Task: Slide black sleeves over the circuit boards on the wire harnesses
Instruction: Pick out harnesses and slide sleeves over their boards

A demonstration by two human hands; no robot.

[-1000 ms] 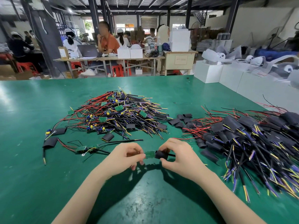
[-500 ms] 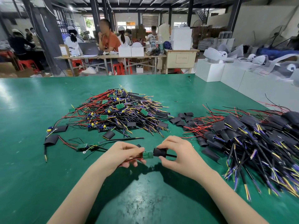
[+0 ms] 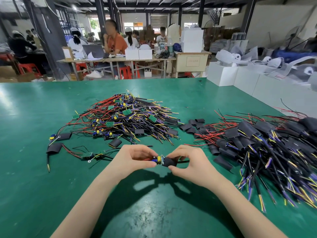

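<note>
Fingers: left hand (image 3: 132, 159) pinches the circuit board (image 3: 158, 160); right hand (image 3: 187, 162) pinches the black sleeve (image 3: 169, 162).
Sleeve: touching the board's right end, above the green table (image 3: 34, 186).
Piles: bare harnesses (image 3: 127, 119) behind, sleeved harnesses (image 3: 267, 148) right.

Small circuit board (image 3: 158, 160) with yellow capacitor, one end entering black sleeve (image 3: 170, 162), held above green table

Dim workshop with dark steel columns (image 3: 100, 23), folding tables (image 3: 109, 60), and red stools (image 3: 126, 72).
</note>
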